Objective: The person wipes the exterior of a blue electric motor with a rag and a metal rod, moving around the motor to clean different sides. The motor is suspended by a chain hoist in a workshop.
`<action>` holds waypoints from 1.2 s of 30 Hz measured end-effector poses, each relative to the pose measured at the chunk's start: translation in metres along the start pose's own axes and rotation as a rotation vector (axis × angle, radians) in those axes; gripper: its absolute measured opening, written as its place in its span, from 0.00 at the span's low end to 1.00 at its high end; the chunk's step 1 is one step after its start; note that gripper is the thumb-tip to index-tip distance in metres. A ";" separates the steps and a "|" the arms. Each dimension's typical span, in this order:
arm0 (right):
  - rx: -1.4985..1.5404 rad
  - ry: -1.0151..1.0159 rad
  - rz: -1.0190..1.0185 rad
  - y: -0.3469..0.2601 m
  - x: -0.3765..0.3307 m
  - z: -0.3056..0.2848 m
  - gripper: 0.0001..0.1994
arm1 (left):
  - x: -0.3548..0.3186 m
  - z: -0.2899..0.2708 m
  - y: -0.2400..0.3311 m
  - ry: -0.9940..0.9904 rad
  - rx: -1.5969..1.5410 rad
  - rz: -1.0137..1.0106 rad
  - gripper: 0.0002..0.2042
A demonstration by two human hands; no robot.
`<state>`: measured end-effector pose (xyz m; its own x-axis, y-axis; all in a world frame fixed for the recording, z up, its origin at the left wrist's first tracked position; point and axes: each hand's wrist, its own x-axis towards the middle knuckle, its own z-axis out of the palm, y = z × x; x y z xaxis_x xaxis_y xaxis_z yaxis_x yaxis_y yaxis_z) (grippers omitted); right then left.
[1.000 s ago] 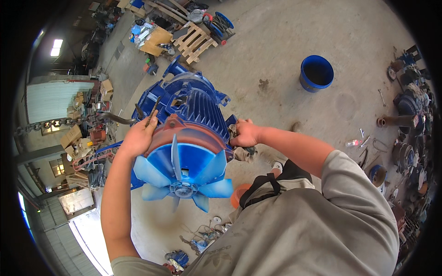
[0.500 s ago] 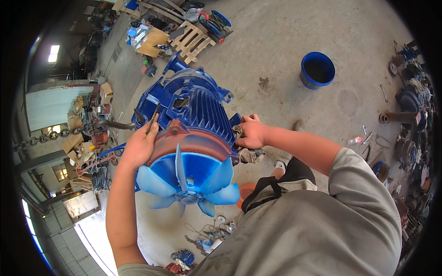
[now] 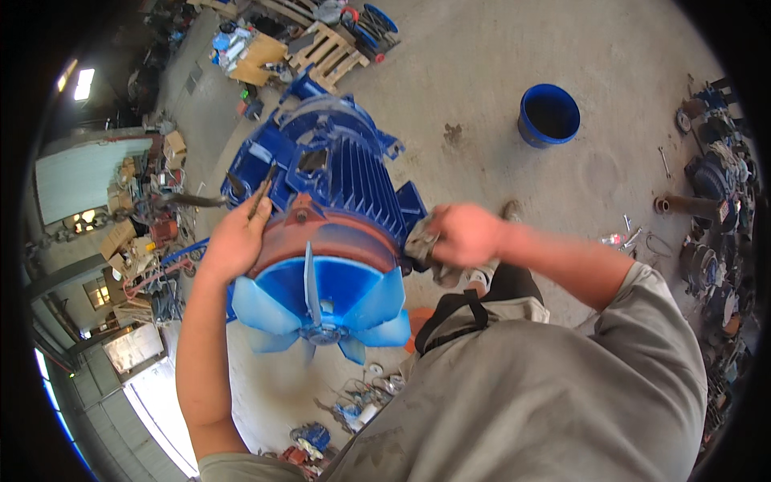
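Left hand (image 3: 231, 241): I see it closed on a dark slim tool (image 3: 261, 195), now braced on the motor's rust-red end plate (image 3: 337, 233).
Motor (image 3: 337, 173): blue, finned, on the floor; pale fan (image 3: 321, 309) nearest me.
Right hand (image 3: 466, 234): fingers curled around a grey rag (image 3: 422, 245), shifted closer against the motor's flank; wiping appears underway.

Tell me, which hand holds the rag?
The right hand, at the motor's right side, grips the grey rag; the left hand holds a thin dark tool.

shirt: grey, short-sleeved (faintly stained) | strap: black, at the waist | forearms: bare
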<state>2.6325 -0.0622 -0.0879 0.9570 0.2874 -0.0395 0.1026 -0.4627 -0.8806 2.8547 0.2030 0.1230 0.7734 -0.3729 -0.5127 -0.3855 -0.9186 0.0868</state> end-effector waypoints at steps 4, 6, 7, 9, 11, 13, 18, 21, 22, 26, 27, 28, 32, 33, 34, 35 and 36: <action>0.737 0.327 0.546 0.020 -0.006 -0.019 0.15 | -0.001 0.005 -0.006 0.054 -0.019 0.004 0.27; 0.884 0.354 0.502 0.022 -0.009 -0.008 0.15 | 0.001 0.006 -0.009 0.075 -0.044 0.034 0.27; 0.801 0.285 0.538 0.017 -0.015 0.004 0.15 | 0.001 0.006 -0.009 0.060 -0.042 0.017 0.27; 0.138 0.174 0.178 0.003 -0.013 0.032 0.21 | 0.004 0.006 -0.010 0.066 -0.080 0.036 0.28; -0.273 -0.114 -0.005 -0.011 -0.016 0.050 0.20 | 0.005 0.006 -0.011 0.051 -0.059 0.011 0.28; -0.436 -0.117 0.048 -0.024 -0.011 0.062 0.16 | 0.006 0.006 -0.011 0.051 -0.053 0.004 0.28; -0.472 0.065 -0.140 -0.028 0.005 0.064 0.13 | 0.004 0.007 -0.010 0.073 -0.045 0.037 0.28; -0.334 -0.042 -0.336 -0.008 -0.009 0.044 0.12 | 0.002 0.007 -0.009 0.074 -0.041 0.027 0.27; -0.288 -0.097 -0.387 -0.001 -0.020 0.035 0.12 | 0.002 0.007 -0.009 0.069 -0.014 -0.006 0.27; 0.268 0.054 0.313 0.026 -0.043 0.003 0.10 | 0.005 0.010 -0.012 0.079 -0.029 -0.016 0.26; 0.476 0.129 0.724 0.029 -0.043 0.002 0.10 | 0.005 0.011 -0.013 0.080 -0.051 -0.010 0.26; 0.653 0.224 0.495 0.030 -0.037 0.006 0.11 | 0.006 0.011 -0.015 0.074 -0.037 -0.020 0.26; 0.179 0.229 -0.136 0.021 -0.012 0.048 0.11 | 0.008 0.009 -0.017 0.058 -0.024 -0.025 0.27; 0.017 0.153 -0.179 0.020 -0.005 0.057 0.11 | 0.009 0.008 -0.016 0.053 -0.040 -0.018 0.27; -0.138 0.101 -0.240 0.020 -0.003 0.061 0.10 | 0.008 0.007 -0.015 0.052 -0.027 -0.025 0.27; -0.194 0.023 -0.230 0.022 -0.001 0.060 0.10 | 0.007 0.006 -0.014 0.047 -0.026 -0.024 0.27; -0.244 -0.029 -0.237 0.026 0.000 0.052 0.09 | 0.006 0.006 -0.012 0.040 -0.044 -0.004 0.27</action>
<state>2.6209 -0.0305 -0.1355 0.8911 0.4328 0.1365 0.3866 -0.5666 -0.7277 2.8616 0.2128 0.1138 0.7949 -0.3733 -0.4783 -0.3603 -0.9247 0.1229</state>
